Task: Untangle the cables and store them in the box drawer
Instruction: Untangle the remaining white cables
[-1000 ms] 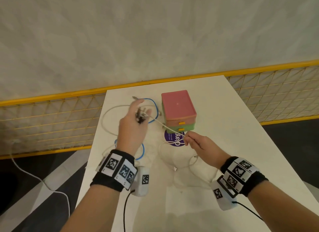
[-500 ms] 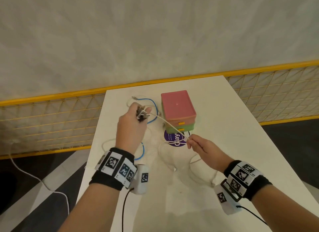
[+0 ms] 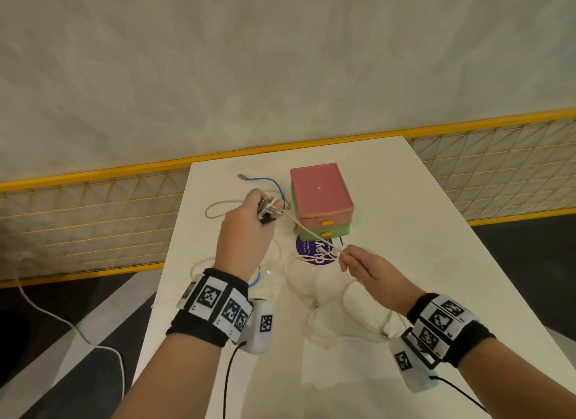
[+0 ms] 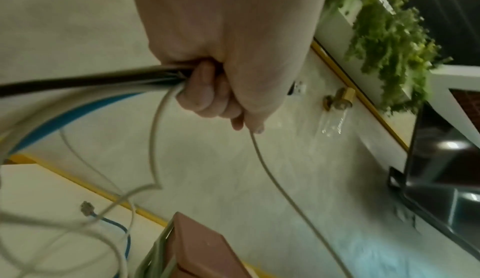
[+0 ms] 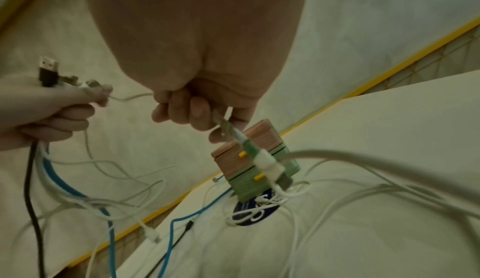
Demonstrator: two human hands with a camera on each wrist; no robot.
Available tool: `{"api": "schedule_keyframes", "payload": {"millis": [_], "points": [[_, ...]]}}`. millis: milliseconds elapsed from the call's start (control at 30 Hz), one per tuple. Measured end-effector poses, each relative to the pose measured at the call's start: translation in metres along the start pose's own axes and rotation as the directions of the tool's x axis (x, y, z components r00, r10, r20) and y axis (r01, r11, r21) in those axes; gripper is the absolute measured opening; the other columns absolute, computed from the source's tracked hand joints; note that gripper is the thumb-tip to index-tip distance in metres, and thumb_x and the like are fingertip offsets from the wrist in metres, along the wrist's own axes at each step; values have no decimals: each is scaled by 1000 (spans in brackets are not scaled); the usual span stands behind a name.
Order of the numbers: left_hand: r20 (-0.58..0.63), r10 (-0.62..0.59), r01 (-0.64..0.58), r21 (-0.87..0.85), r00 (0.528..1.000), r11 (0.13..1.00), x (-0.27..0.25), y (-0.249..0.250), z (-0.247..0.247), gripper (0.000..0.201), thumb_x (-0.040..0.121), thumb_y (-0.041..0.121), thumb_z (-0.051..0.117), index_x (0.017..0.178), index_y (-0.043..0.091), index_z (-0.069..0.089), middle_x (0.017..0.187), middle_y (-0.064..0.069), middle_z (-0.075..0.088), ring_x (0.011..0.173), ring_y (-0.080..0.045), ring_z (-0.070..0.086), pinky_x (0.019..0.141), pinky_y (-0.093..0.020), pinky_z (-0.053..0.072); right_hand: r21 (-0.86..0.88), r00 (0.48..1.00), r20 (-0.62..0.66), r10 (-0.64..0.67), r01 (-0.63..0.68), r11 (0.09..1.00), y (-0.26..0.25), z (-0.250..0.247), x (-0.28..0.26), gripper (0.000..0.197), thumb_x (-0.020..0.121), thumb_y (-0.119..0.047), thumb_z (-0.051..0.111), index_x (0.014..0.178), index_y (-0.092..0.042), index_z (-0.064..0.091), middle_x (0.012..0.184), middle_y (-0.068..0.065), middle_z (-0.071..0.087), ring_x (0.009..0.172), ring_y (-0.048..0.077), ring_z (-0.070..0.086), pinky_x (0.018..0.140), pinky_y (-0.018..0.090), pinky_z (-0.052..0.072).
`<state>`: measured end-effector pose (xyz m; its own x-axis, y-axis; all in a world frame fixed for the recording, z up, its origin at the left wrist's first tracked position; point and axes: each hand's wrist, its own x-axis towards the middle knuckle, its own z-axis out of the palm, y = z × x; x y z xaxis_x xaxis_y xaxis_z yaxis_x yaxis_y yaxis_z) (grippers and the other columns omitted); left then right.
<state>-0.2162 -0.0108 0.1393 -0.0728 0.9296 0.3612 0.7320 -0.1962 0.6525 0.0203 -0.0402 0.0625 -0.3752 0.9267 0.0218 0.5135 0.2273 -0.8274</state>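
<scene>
My left hand (image 3: pixel 249 228) is raised over the table and grips a bunch of cable ends (image 3: pixel 268 211), black, white and blue, in a fist (image 4: pixel 213 89). A pale cable (image 3: pixel 308 231) runs taut from that bunch to my right hand (image 3: pixel 358 262), which pinches it near the box front. In the right wrist view a white connector (image 5: pixel 267 163) hangs below the right fingers (image 5: pixel 182 110). The box (image 3: pixel 321 194) has a pink lid, a pink drawer and a green drawer, both drawers shut. Loose white cable loops (image 3: pixel 314 290) lie on the table under my hands.
A blue cable (image 3: pixel 265 181) with a clear plug lies left of the box. A purple round sticker (image 3: pixel 318 250) is on the white table (image 3: pixel 436 262) in front of the box. A yellow mesh fence (image 3: pixel 93 219) borders the far and left sides.
My left hand has stayed raised with the cable bunch. My right hand has shifted slightly toward me and right, keeping the pale cable taut between the hands.
</scene>
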Motion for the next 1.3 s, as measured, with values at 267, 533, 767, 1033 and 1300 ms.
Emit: {"api": "schedule_keyframes", "payload": {"millis": [267, 533, 767, 1033, 1300], "points": [[476, 76, -138, 97, 876, 986, -26, -1, 30, 22, 90, 43, 60, 84, 23, 55, 64, 4, 58, 64, -17, 58, 61, -36, 51, -33, 994, 35, -102, 104, 994, -11, 3, 13, 21, 100, -15, 43, 93, -12, 63, 78, -22, 49, 71, 0, 46, 69, 10, 38], [362, -36, -9, 121, 931, 993, -27, -27, 15, 29, 91, 35, 64, 118, 37, 57, 77, 15, 58, 76, -10, 62, 67, -28, 50, -345, 986, 166, -24, 81, 935, -18, -3, 56, 18, 95, -16, 46, 90, -10, 63, 75, 1, 62, 69, 20, 58, 69, 37, 49], [100, -134, 139, -44, 986, 989, -30, -42, 0, 9, 92, 38, 61, 100, 32, 60, 67, 7, 61, 63, -11, 58, 63, -27, 48, -143, 986, 116, -122, 138, 980, -63, -5, 123, 73, 89, 4, 45, 149, -26, 17, 134, 5, 56, 97, 7, 64, 86, 19, 51], [155, -212, 222, -51, 965, 974, -42, -64, 17, 25, 93, 37, 60, 73, 33, 45, 53, 9, 50, 62, -16, 53, 66, -27, 42, -476, 855, 503, 128, 150, 866, -1, 71, 92, 34, 86, 3, 45, 101, -15, 70, 104, 8, 60, 98, 24, 58, 86, 31, 45], [204, -260, 287, -115, 944, 951, -44, -58, 25, 16, 91, 32, 65, 82, 23, 54, 73, 11, 62, 73, -11, 59, 65, -7, 40, -553, 827, 552, 105, 269, 789, 32, 100, 79, 29, 87, 0, 50, 113, -8, 61, 120, 14, 50, 113, 31, 51, 96, 43, 43]]}}
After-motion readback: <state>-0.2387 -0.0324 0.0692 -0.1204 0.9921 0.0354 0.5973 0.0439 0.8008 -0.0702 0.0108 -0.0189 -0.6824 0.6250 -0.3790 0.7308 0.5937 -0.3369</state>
